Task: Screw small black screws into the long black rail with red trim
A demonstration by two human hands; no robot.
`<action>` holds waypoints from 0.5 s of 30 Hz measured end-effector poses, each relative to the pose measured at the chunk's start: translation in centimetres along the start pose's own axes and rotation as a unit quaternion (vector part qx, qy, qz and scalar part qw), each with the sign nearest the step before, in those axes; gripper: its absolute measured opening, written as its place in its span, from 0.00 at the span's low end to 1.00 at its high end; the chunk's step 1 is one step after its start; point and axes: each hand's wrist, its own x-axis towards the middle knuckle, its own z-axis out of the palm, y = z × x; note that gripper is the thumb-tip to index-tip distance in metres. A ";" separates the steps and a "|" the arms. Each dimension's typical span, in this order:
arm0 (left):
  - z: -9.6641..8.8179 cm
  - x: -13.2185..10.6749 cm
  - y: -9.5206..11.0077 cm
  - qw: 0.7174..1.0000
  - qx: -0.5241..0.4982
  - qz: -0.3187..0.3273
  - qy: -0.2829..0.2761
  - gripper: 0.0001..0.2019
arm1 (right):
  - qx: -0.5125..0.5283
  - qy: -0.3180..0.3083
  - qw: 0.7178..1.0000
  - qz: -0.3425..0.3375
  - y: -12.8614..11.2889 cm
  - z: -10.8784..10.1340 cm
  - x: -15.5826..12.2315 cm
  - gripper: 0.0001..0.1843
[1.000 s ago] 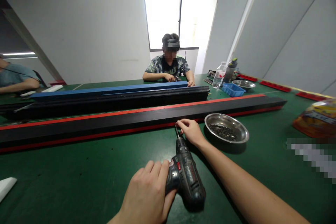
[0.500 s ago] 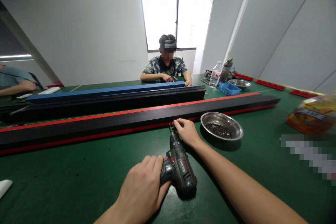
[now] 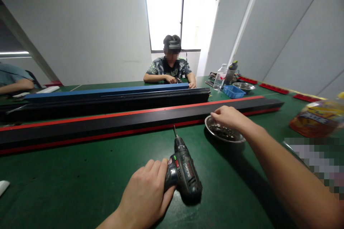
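My left hand [image 3: 146, 189] is wrapped round the grip of a cordless drill [image 3: 185, 171], which points away from me. The tip of its long bit [image 3: 175, 130] is close to the near red edge of a long black-and-red bar [image 3: 139, 118]. Over a round metal bowl [image 3: 208, 128] hangs my right hand [image 3: 229, 116], fingers curled downward and closed. Small dark pieces, probably screws, [image 3: 224, 132] lie in the bowl. The undersides of my right fingers are hidden, so what they hold, if anything, does not show.
Behind the bar lie more long black bars [image 3: 120, 103] and a blue bar [image 3: 107, 91]. A person [image 3: 170, 66] sits opposite, and another person's arm [image 3: 16, 86] shows at left. Rightward stand a blue basket [image 3: 233, 92], bottles [image 3: 220, 77], a second bowl [image 3: 244, 86] and an orange-yellow bag [image 3: 314, 118].
My right hand has moved right, from beside the drill bit at the bar's edge to over the metal bowl. My left hand and the drill have hardly moved.
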 end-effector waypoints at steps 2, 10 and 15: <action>0.0 0.1 0.0 1.000 -0.002 -0.002 0.000 0.23 | 0.039 -0.058 0.998 0.006 1.7 0.0 0.3 0.17; -0.2 0.1 0.1 1.000 -0.001 -0.013 0.000 0.22 | -0.054 -0.105 0.993 -0.023 4.5 2.0 -0.2 0.07; -0.2 0.1 0.0 1.000 -0.005 -0.014 0.001 0.23 | 0.063 -0.179 0.981 -0.028 4.8 2.9 -0.2 0.04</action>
